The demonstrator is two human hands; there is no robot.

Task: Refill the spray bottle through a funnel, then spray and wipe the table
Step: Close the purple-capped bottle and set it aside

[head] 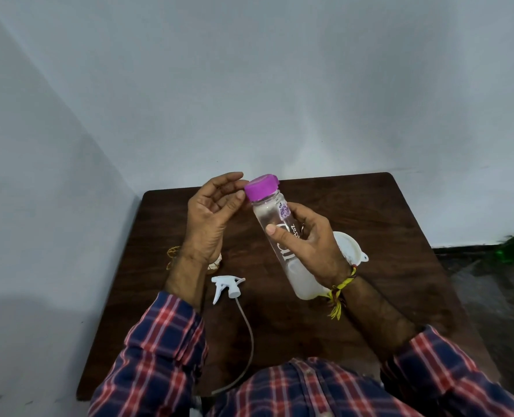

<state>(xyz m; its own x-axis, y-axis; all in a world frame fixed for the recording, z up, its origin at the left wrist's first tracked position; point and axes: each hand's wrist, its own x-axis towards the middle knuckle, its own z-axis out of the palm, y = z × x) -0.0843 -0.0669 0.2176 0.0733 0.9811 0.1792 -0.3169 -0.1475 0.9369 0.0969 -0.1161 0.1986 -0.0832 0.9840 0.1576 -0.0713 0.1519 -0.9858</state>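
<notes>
1. I judge the task early: the spray head [227, 286] lies detached on the table [400, 212], nothing poured, sprayed or wiped.
2. Left hand [210, 215]: fingers loosely curled, holding nothing, fingertips just beside the purple cap [261, 187] at its nine o'clock.
3. Right hand [312, 245] grips the tilted water bottle [276, 233] mid-body.
4. Funnel [350, 246] sits at the bottle's three o'clock, partly hidden.
</notes>
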